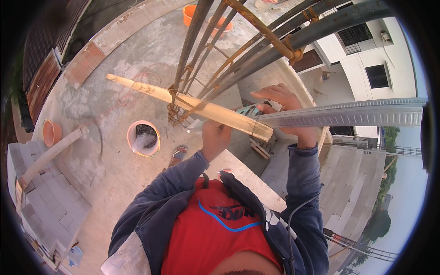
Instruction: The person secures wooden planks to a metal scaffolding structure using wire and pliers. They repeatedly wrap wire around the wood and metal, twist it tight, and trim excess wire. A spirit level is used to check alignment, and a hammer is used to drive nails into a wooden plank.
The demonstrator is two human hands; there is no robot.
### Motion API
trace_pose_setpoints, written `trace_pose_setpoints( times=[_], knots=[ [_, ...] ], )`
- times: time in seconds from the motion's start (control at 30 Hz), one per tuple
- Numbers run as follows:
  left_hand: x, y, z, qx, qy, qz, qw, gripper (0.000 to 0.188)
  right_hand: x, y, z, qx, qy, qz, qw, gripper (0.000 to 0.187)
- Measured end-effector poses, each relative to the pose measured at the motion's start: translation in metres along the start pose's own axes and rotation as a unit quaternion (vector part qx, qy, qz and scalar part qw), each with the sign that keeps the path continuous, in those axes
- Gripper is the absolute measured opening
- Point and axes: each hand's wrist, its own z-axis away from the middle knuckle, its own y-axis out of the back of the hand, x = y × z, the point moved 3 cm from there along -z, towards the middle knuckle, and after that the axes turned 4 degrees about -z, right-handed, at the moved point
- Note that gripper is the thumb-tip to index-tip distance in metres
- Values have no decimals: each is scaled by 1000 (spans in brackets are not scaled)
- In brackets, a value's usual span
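Note:
A pale wooden batten (pixel 151 91) slants across in front of me, crossing several upright steel bars (pixel 195 41) with rusty ties. Close below the batten is my left hand (pixel 215 138), its fingers curled and partly hidden. A light metallic piece (pixel 195 125) sticks out beside it, and I cannot make out what the hand grips. My right hand (pixel 285 101) has its fingers stretched apart behind a ribbed metal channel (pixel 348 113), which covers part of the palm. The channel meets the batten's near end, where a thin wire (pixel 255 124) loops round the wood. Something teal (pixel 250 110) shows near the right fingertips.
On the concrete floor (pixel 105 169) stand a bucket (pixel 133 142) with dark contents and orange tubs (pixel 52 133). Grey blocks (pixel 52 206) are stacked at left, with a plank (pixel 50 158) leaning there. A block wall (pixel 348 183) and white building (pixel 366 68) lie right.

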Motion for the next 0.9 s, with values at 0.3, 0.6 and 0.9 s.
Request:
trace_pose_setpoints(
  times=[0.3, 0.6, 0.9],
  knots=[
    [6, -6, 2, -9, 17, -59, 998, 25, 17, -10, -24, -118, -17, -37, 992, 23],
    [52, 15, 14, -31, -13, -142, 989, 19, 8, 19, 44, 165, -121, -59, 977, 16],
    [59, 21, 14, -68, 14, -150, 986, 24, -8, -36, 113, 349, -258, -300, 850, 26]
  ],
)
